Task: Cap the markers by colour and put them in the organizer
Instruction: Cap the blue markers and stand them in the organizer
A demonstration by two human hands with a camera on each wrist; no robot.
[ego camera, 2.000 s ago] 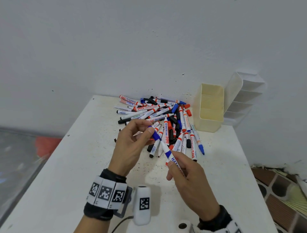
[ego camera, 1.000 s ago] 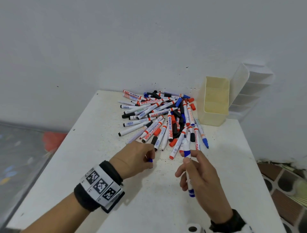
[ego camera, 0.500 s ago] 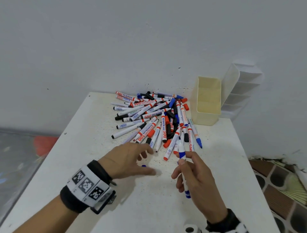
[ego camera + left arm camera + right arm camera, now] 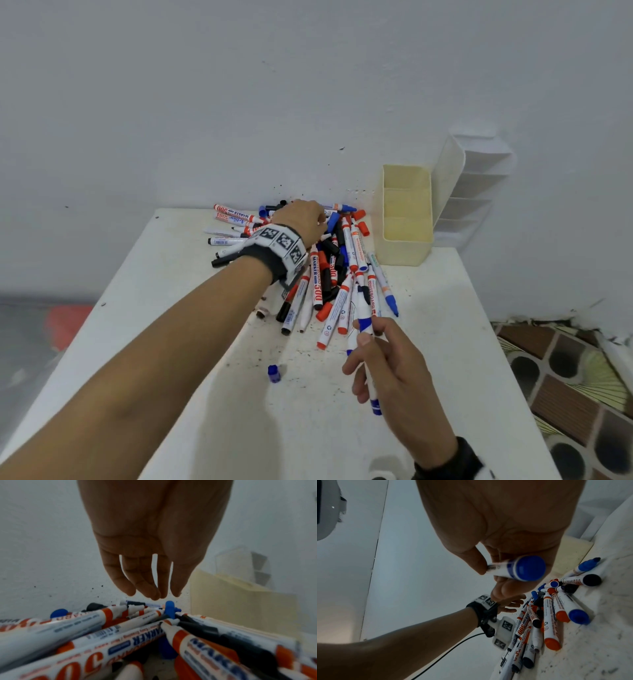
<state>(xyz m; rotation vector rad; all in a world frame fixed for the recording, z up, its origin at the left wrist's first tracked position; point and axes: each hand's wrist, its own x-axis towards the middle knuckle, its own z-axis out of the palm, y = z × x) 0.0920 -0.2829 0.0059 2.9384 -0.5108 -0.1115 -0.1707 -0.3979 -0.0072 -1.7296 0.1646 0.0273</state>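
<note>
A pile of whiteboard markers (image 4: 318, 274) with red, blue and black ends and loose caps lies at the far middle of the white table (image 4: 191, 342). My left hand (image 4: 308, 219) reaches over the far side of the pile. Its fingers (image 4: 150, 593) hang straight just above a blue cap (image 4: 169, 609) and hold nothing. My right hand (image 4: 368, 337) grips a blue marker (image 4: 363, 308) near the front of the pile; its blue end (image 4: 529, 568) points back at the wrist. A small blue cap (image 4: 274, 373) lies alone on the table. The cream organizer (image 4: 404, 246) stands right of the pile.
A white organizer with slanted compartments (image 4: 476, 185) leans against the wall behind the cream one. The table's right edge drops to a patterned tiled floor (image 4: 565, 394). The wall runs close behind the pile.
My left hand set the small blue cap down on the table, then reached forward over the far side of the pile. My right hand still holds the blue marker, which it turned more upright.
</note>
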